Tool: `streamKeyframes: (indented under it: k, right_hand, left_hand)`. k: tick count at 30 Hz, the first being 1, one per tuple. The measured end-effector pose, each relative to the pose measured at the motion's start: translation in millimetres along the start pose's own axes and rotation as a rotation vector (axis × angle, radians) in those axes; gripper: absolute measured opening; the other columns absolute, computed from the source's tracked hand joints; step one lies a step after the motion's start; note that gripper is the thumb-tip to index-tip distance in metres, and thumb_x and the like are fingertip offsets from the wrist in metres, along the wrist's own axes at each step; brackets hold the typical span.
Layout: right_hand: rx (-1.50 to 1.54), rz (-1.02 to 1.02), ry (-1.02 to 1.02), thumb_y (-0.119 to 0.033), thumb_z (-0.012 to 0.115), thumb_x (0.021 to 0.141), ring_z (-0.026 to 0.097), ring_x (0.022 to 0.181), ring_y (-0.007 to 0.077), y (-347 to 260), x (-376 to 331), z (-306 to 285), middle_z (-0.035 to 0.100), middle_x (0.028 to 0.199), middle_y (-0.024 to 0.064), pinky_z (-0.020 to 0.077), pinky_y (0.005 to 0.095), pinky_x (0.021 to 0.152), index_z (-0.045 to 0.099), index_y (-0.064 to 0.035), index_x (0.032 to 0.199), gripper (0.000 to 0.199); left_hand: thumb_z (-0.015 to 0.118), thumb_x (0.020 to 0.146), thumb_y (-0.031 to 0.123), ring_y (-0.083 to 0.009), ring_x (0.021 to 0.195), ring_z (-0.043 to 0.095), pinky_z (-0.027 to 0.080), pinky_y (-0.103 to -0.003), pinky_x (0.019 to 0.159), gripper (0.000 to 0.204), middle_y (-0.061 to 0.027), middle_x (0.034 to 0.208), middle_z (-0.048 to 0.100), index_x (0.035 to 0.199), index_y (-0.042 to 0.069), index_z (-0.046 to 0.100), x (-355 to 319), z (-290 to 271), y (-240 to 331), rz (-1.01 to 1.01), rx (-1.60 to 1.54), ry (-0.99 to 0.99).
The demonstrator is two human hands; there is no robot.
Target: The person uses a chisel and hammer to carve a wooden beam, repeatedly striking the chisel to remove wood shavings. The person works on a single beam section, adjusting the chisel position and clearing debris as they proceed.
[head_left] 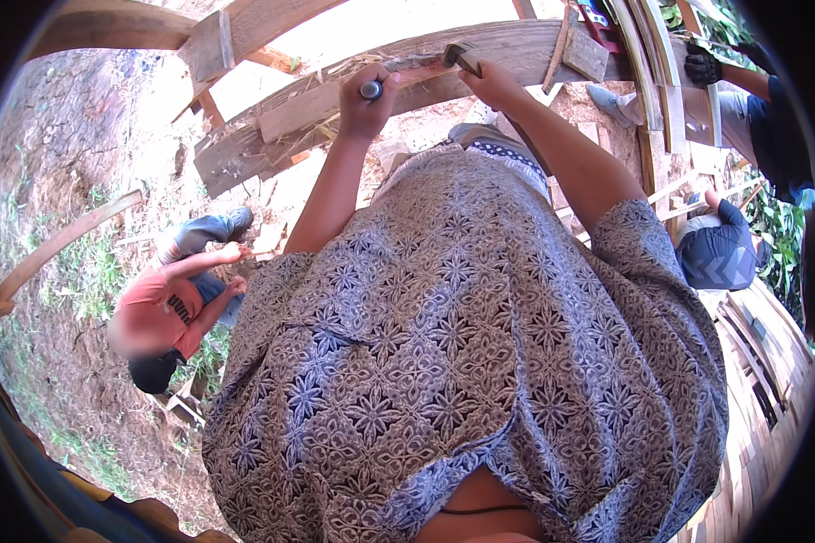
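Note:
My left hand (369, 109) is closed in a fist around what looks like a chisel (371, 90). Only the round, metal-capped end of its handle shows, pointing up at me; the blade is hidden. My right hand (496, 88) grips a hammer (463, 58) close below its dark metal head, which is over the plank, right of my left hand. Both hands are at a long, weathered wooden plank (516, 41) that runs across in front of me. Between them the plank's edge looks rough and reddish, with splinters and shavings along it.
At the left a person in a red shirt (167, 308) crouches on the dirt slope. Two more people are at the right, one wearing a black glove (703, 66). Upright slats (652, 72) stand at the plank's right end; a wooden frame (235, 41) rises at upper left.

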State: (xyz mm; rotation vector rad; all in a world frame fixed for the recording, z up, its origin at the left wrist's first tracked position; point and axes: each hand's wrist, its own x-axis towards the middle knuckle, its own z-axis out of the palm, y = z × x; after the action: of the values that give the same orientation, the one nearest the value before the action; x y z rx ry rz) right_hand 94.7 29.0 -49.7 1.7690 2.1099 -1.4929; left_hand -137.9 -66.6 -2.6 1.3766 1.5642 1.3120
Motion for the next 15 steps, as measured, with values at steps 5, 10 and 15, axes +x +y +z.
streamKeyframes:
  k: [5, 10, 15]
  right_hand:
    - [-0.013, -0.201, 0.043, -0.04, 0.059, 0.098, 0.063, 0.074, 0.0229, -93.9, -63.9, -40.6, 0.064, 0.079, 0.0109, 0.048, 0.0364, 0.068, 0.063, -0.001, 0.109, 0.041]
    - [0.154, -0.626, 0.039, -0.032, 0.06, 0.099, 0.063, 0.068, 0.0246, -145.5, -128.7, -57.4, 0.063, 0.075, 0.0128, 0.0494, 0.04, 0.065, 0.061, -0.0005, 0.097, 0.032]
    - [0.028, -0.522, -0.029, -0.031, 0.065, 0.096, 0.063, 0.059, 0.027, -159.6, -119.6, -54.4, 0.064, 0.068, 0.0149, 0.0482, 0.0395, 0.059, 0.062, 0.0005, 0.098, 0.031]
  left_hand:
    - [0.067, 0.087, 0.009, -0.0113, 0.053, 0.045, 0.04, -0.03, 0.05, 0.027, -0.0027, 0.058, 0.051, 0.068, 0.005, 0.048, -3.8, -0.8, -0.7, 0.034, 0.011, 0.003]
    - [0.068, 0.084, 0.007, -0.0115, 0.061, 0.062, 0.049, -0.03, 0.055, 0.011, -0.0041, 0.064, 0.063, 0.075, 0.005, 0.062, 1.6, 3.6, -8.8, 0.151, 0.133, -0.01]
    - [0.069, 0.082, 0.007, -0.0142, 0.069, 0.069, 0.054, -0.03, 0.061, 0.008, -0.0063, 0.075, 0.071, 0.09, 0.005, 0.069, 5.3, 9.3, -9.1, 0.192, -0.017, 0.089]
